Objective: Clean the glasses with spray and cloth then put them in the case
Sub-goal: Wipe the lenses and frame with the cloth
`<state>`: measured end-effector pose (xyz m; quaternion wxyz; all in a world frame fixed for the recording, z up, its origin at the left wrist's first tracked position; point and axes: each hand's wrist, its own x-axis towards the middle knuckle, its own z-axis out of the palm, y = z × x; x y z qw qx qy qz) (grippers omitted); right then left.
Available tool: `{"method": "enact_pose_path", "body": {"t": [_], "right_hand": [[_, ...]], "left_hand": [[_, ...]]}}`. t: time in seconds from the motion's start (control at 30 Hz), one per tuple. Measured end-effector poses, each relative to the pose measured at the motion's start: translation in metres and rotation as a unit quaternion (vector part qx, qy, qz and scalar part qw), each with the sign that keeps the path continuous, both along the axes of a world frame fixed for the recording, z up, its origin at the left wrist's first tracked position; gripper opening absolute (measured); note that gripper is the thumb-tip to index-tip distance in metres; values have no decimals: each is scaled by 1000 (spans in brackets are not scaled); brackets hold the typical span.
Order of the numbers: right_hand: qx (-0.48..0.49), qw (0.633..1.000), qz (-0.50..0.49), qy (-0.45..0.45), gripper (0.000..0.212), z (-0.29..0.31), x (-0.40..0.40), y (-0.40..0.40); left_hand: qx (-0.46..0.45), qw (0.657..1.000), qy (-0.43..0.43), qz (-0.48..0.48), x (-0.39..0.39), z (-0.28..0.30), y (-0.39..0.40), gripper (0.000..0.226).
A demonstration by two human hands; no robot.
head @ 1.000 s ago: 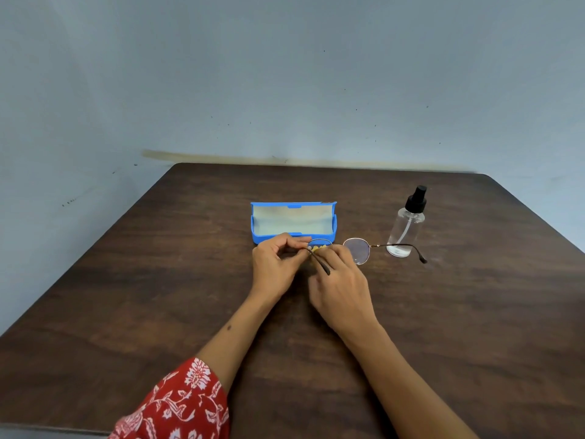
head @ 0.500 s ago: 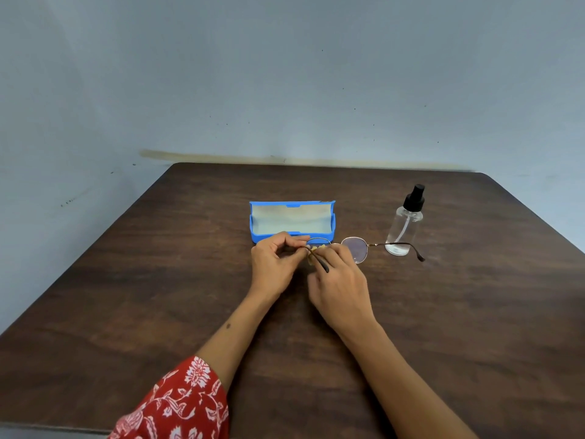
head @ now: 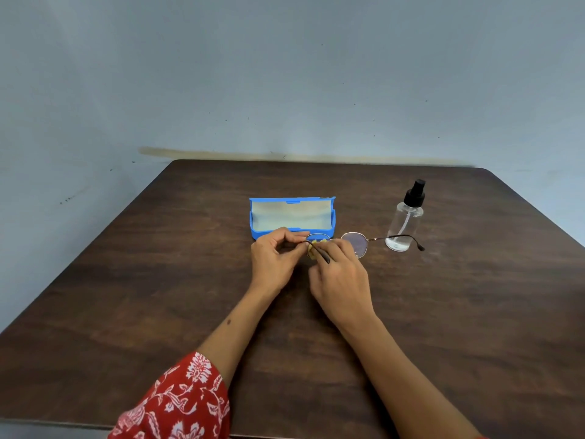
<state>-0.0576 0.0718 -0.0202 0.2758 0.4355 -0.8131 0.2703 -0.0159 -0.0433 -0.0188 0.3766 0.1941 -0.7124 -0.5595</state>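
Note:
Thin metal-framed glasses (head: 356, 243) hover just above the table in front of the open blue case (head: 262, 231). My left hand (head: 275, 261) pinches the frame at the left lens. My right hand (head: 340, 278) presses a small yellow cloth (head: 315, 247) against that left lens, with the folded left temple lying across its fingers. The right lens is uncovered and the right temple sticks out toward the clear spray bottle (head: 406, 217), which stands upright with a black nozzle at the right.
A dark wooden table (head: 158, 296) holds everything and butts against a pale blue wall (head: 285, 74) at the back. The case's pale lining faces up, with nothing inside. A red patterned sleeve (head: 177, 403) is at the near edge.
Both hands stay at the left lens; the yellow cloth shows more between the fingers now, and the glasses have barely shifted.

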Motion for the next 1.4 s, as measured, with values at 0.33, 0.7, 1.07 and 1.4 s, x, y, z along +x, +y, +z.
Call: {"method": "enact_pose_path", "body": {"t": [0.33,0.7,1.07,1.4], "right_hand": [[10,1000,6,13,30,-1,2,-1],[20,1000,5,9,30,2,3,0],[13,1000,-11,9,17,0,0,-1],[-20,999,-24,22,17,1,-3,-4]], "left_hand": [[14,1000,4,-4,-2,-2,-1,11],[8,1000,9,-8,-1,-2,-2,12],[12,1000,9,-13,-2,-3,-2,10],[11,1000,7,-15,-1,-3,-2,13]]}}
